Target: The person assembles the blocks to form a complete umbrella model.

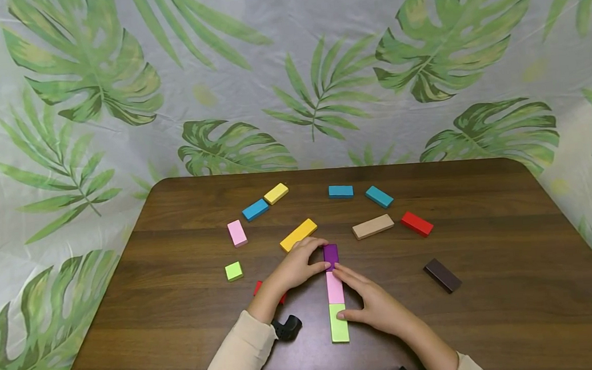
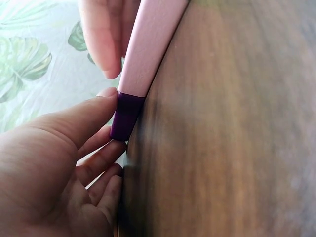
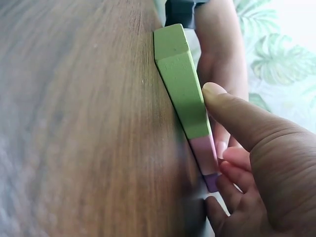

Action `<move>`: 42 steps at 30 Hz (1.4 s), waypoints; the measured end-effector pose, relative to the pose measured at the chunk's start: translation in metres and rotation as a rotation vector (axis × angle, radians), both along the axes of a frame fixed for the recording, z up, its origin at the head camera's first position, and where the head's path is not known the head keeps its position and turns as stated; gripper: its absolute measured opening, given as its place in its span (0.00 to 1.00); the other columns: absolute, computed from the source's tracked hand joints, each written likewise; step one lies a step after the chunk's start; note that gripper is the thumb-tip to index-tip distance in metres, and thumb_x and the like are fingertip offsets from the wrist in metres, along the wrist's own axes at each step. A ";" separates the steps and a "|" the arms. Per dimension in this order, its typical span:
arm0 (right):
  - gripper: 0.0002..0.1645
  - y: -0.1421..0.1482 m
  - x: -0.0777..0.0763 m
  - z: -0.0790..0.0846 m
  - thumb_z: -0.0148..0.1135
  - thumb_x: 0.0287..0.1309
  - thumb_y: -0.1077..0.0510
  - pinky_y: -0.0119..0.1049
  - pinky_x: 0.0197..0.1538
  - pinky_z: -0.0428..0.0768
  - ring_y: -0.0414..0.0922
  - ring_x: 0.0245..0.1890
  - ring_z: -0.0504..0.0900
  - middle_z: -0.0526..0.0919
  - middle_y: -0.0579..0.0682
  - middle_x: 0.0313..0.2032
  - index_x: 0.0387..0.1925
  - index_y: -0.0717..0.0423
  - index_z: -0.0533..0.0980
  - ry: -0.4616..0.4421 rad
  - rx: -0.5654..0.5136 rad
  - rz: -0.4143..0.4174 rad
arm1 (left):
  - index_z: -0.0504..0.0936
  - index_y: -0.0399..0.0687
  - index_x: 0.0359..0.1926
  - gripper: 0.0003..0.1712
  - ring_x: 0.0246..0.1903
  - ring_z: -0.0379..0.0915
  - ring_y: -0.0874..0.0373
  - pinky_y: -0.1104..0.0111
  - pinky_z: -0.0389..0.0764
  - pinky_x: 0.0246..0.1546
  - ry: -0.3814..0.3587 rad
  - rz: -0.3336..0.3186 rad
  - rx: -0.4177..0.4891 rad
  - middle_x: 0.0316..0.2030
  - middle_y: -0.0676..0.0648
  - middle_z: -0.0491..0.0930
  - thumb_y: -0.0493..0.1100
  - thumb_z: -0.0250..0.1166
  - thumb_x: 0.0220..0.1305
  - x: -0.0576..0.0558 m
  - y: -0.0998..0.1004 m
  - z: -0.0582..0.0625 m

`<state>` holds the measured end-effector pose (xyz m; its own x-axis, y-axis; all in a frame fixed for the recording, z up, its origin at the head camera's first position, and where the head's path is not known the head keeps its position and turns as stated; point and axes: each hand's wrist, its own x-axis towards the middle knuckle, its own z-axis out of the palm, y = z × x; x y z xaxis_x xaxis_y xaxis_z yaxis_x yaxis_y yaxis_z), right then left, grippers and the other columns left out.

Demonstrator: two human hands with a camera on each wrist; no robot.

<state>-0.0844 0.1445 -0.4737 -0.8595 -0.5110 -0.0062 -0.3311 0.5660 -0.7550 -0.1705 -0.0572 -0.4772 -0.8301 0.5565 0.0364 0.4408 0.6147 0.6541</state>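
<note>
A purple block [image 1: 331, 255], a pink block [image 1: 335, 288] and a light green block [image 1: 339, 328] lie end to end in a straight row. My left hand [image 1: 295, 266] pinches the purple block, thumb near its joint with the pink one and fingertips at its far end. On the row's other side is my right hand [image 1: 379, 304], its thumb touching the green block [image 3: 180, 94] and its extended forefinger by the purple-pink joint. The left wrist view shows the purple block [image 2: 127, 116] flush against the pink one [image 2: 150, 49].
Around the row lie a yellow-orange block [image 1: 298, 234], a tan block [image 1: 373, 226], a dark brown block [image 1: 442, 275] and a small green block [image 1: 234, 271]. Blue, pale yellow, pink and red blocks are farther out. A red block [image 1: 258, 288] is partly under my left forearm.
</note>
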 end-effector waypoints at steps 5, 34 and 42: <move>0.48 0.000 0.000 -0.001 0.65 0.46 0.41 0.49 0.60 0.58 0.46 0.64 0.53 0.53 0.45 0.66 0.66 0.50 0.56 0.009 0.013 0.006 | 0.70 0.46 0.57 0.27 0.55 0.60 0.54 0.62 0.60 0.57 0.003 -0.001 0.006 0.54 0.49 0.69 0.49 0.61 0.59 0.000 0.000 -0.001; 0.47 0.001 -0.001 -0.002 0.66 0.45 0.42 0.47 0.60 0.58 0.43 0.64 0.54 0.55 0.44 0.66 0.64 0.53 0.60 0.039 -0.010 0.005 | 0.73 0.43 0.52 0.28 0.53 0.61 0.50 0.58 0.62 0.53 0.226 0.385 0.310 0.52 0.45 0.68 0.44 0.69 0.49 0.001 -0.013 -0.008; 0.47 0.001 -0.001 -0.002 0.66 0.45 0.42 0.47 0.60 0.58 0.43 0.64 0.55 0.55 0.45 0.66 0.64 0.53 0.60 0.036 -0.014 0.004 | 0.72 0.39 0.53 0.31 0.50 0.60 0.46 0.56 0.63 0.49 0.157 0.540 0.271 0.51 0.41 0.67 0.42 0.71 0.47 0.001 -0.016 -0.010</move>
<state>-0.0851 0.1457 -0.4757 -0.8570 -0.5144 0.0314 -0.3602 0.5543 -0.7503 -0.1692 -0.0736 -0.4874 -0.9650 0.0141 0.2619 0.2178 0.5992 0.7704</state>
